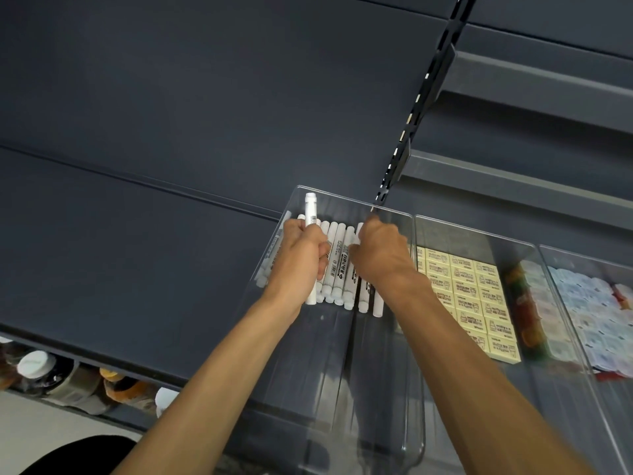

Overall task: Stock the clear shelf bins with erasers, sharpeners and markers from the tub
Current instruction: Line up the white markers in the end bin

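A clear bin (394,423) on the dark shelf holds a row of white markers (337,269) lying side by side at its far end. My left hand (299,258) grips one white marker (311,209), whose top sticks up above the row. My right hand (380,250) is curled over the right end of the row, fingers on markers there; what they hold is hidden. To the right, a second clear bin (534,255) contains yellow erasers (472,296) in neat rows. A third bin (616,389) at far right has small white packaged items (596,313). The tub is out of view.
The dark shelf (137,234) stretches left of the bins. Below its front edge at lower left, bottles (37,368) and jars stand on a lower shelf. A slotted upright (421,97) and further dark shelves rise at upper right.
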Tool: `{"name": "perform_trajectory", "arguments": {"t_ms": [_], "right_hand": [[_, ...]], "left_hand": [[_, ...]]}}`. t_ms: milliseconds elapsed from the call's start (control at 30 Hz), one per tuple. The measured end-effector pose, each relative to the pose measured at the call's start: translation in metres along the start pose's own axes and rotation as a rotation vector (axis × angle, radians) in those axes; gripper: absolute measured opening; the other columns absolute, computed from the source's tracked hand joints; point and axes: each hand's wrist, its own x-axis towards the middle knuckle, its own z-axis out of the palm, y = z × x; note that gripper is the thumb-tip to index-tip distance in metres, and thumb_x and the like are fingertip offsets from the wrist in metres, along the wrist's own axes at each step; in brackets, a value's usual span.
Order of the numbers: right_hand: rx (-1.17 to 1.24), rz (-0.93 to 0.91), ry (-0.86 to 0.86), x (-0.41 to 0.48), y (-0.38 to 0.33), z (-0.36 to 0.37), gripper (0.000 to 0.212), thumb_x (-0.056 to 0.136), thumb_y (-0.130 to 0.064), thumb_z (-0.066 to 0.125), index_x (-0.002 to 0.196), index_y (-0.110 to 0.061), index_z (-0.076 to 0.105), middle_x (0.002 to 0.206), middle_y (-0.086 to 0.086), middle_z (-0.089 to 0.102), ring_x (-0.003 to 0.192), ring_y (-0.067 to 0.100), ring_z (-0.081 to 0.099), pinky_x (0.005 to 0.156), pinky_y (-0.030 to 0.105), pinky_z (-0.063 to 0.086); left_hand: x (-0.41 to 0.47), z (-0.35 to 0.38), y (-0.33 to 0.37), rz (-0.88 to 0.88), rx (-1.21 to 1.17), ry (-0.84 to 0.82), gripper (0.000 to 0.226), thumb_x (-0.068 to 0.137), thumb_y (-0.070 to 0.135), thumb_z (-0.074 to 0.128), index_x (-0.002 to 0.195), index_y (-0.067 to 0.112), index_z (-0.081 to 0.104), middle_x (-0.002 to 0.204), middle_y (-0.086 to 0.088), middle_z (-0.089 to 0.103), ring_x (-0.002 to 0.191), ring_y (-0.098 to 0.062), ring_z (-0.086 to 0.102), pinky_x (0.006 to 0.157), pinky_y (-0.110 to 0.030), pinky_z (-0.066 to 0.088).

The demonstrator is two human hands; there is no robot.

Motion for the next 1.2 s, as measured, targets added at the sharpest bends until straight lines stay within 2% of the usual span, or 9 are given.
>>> {"name": "perform_trajectory", "arguments": {"t_ms": [167, 267, 433, 533, 700, 800, 933, 1067, 1200], "right_hand": [[0.028, -0.018, 0.022, 0.000, 0.006, 0.007, 0.023, 0.097, -0.012, 0.048, 0.112, -0.003, 0.061, 0.112, 0.019, 0.062, 0.105, 0.037, 0.061, 0.081, 0.036, 0.052], [0.040, -0.051, -0.010, -0.008, 0.007, 0.003, 0.027, 0.096, -0.010, 0.044, 0.118, -0.003, 0.058, 0.116, 0.021, 0.059, 0.106, 0.039, 0.059, 0.081, 0.037, 0.052], [0.031, -0.137, 0.019, -0.031, 0.007, -0.004, 0.030, 0.096, -0.015, 0.049, 0.123, -0.005, 0.058, 0.120, 0.019, 0.062, 0.108, 0.037, 0.060, 0.088, 0.037, 0.050], [0.054, -0.203, 0.100, -0.041, 0.015, -0.010, 0.027, 0.096, -0.012, 0.049, 0.120, -0.007, 0.061, 0.120, 0.014, 0.062, 0.107, 0.031, 0.061, 0.086, 0.031, 0.047], [0.463, -0.323, 0.179, -0.055, 0.031, -0.011, 0.017, 0.099, -0.024, 0.052, 0.097, -0.019, 0.068, 0.086, -0.007, 0.070, 0.079, 0.010, 0.063, 0.070, 0.025, 0.047], [0.618, -0.318, 0.141, -0.059, 0.034, -0.007, 0.015, 0.096, -0.033, 0.057, 0.097, -0.023, 0.069, 0.082, -0.015, 0.069, 0.073, 0.004, 0.063, 0.067, 0.021, 0.050], [0.682, -0.261, 0.190, -0.056, 0.032, -0.003, 0.013, 0.092, -0.035, 0.062, 0.091, -0.023, 0.067, 0.080, -0.014, 0.068, 0.069, 0.004, 0.063, 0.066, 0.023, 0.051], [0.816, -0.236, 0.218, -0.052, 0.030, 0.002, 0.013, 0.091, -0.033, 0.064, 0.090, -0.021, 0.065, 0.077, -0.007, 0.068, 0.063, 0.002, 0.061, 0.059, 0.018, 0.047], [0.790, -0.226, 0.246, -0.047, 0.028, 0.007, 0.014, 0.093, -0.033, 0.062, 0.088, -0.021, 0.065, 0.075, -0.008, 0.069, 0.057, 0.001, 0.061, 0.061, 0.014, 0.045]], "left_hand": [[0.000, -0.001, -0.003, 0.114, 0.173, 0.025, 0.009, 0.099, 0.009, 0.038, 0.097, 0.018, 0.041, 0.072, -0.001, 0.044, 0.062, -0.013, 0.041, 0.063, -0.032, 0.037], [0.000, -0.001, -0.008, 0.215, 0.274, 0.017, 0.003, 0.104, 0.017, 0.042, 0.104, 0.017, 0.045, 0.077, -0.001, 0.044, 0.066, -0.011, 0.042, 0.067, -0.029, 0.041], [-0.003, 0.002, -0.005, 0.294, 0.293, -0.025, 0.016, 0.105, 0.022, 0.042, 0.101, 0.032, 0.053, 0.071, -0.001, 0.048, 0.053, -0.010, 0.040, 0.051, -0.026, 0.038], [-0.009, 0.006, -0.005, 0.260, 0.303, -0.043, 0.020, 0.106, 0.025, 0.038, 0.106, 0.026, 0.058, 0.068, 0.000, 0.047, 0.052, -0.007, 0.039, 0.050, -0.020, 0.035], [-0.019, 0.012, -0.008, 0.126, 0.267, -0.062, 0.020, 0.101, 0.012, 0.034, 0.101, 0.015, 0.054, 0.069, 0.001, 0.049, 0.057, -0.013, 0.042, 0.049, -0.021, 0.038], [-0.025, 0.015, -0.009, 0.165, 0.311, -0.119, 0.019, 0.105, 0.014, 0.035, 0.106, 0.011, 0.054, 0.070, 0.000, 0.052, 0.057, -0.009, 0.046, 0.051, -0.017, 0.040], [-0.027, 0.014, -0.012, 0.238, 0.317, -0.149, 0.019, 0.105, 0.017, 0.043, 0.114, 0.013, 0.059, 0.094, -0.007, 0.069, 0.073, -0.018, 0.062, 0.070, -0.032, 0.054], [-0.028, 0.010, -0.009, 0.330, 0.282, -0.133, 0.020, 0.102, 0.015, 0.053, 0.111, 0.020, 0.071, 0.094, -0.005, 0.075, 0.081, -0.029, 0.070, 0.075, -0.043, 0.060], [-0.024, 0.008, -0.014, 0.344, 0.265, -0.148, 0.025, 0.100, 0.019, 0.053, 0.111, 0.029, 0.073, 0.097, -0.017, 0.072, 0.087, -0.041, 0.067, 0.078, -0.057, 0.056]]}}
